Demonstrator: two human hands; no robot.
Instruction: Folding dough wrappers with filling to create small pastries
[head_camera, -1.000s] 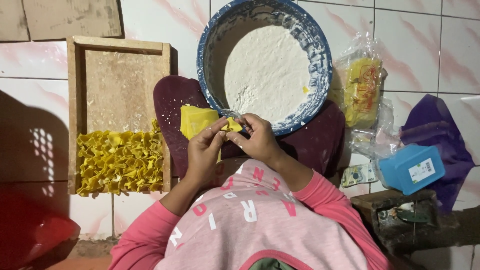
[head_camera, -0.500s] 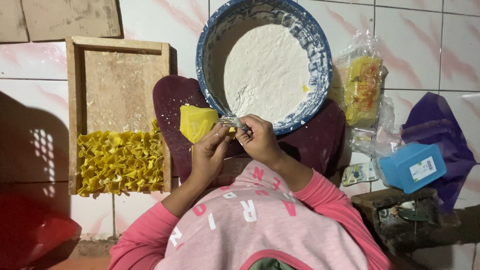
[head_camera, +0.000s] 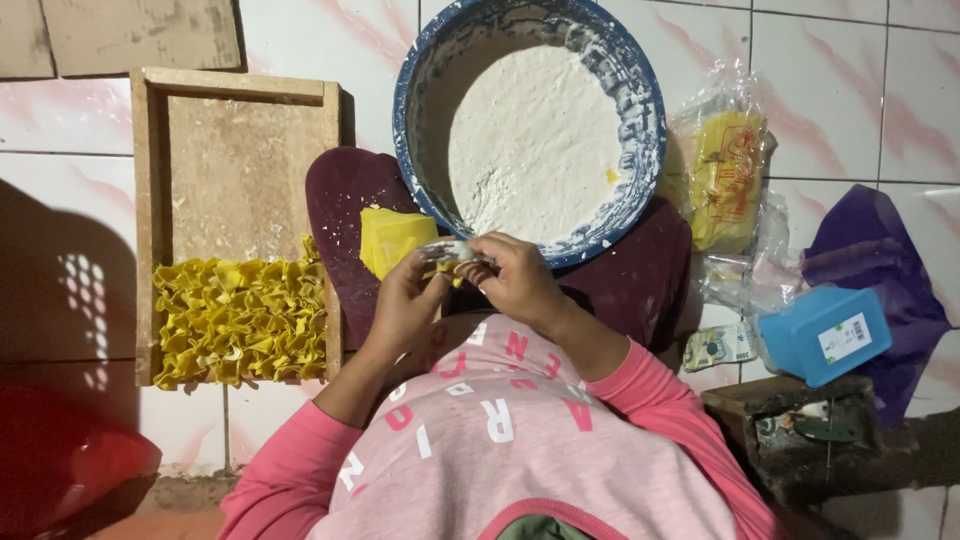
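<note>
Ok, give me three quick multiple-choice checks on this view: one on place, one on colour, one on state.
1. Where do the folded yellow dumplings lie?
A. in the wooden tray
B. in the blue basin
C. on the blue box

2. Colour of the filling in the basin?
A. red
B. white
C. green

3. What do the left hand and right hand do?
A. rest apart
B. hold one small piece between them
C. grip the basin

Key: 1 A, dumplings fill the tray's near end; 2 B, the mass is white; 3 B, both hands' fingertips meet on it.
</note>
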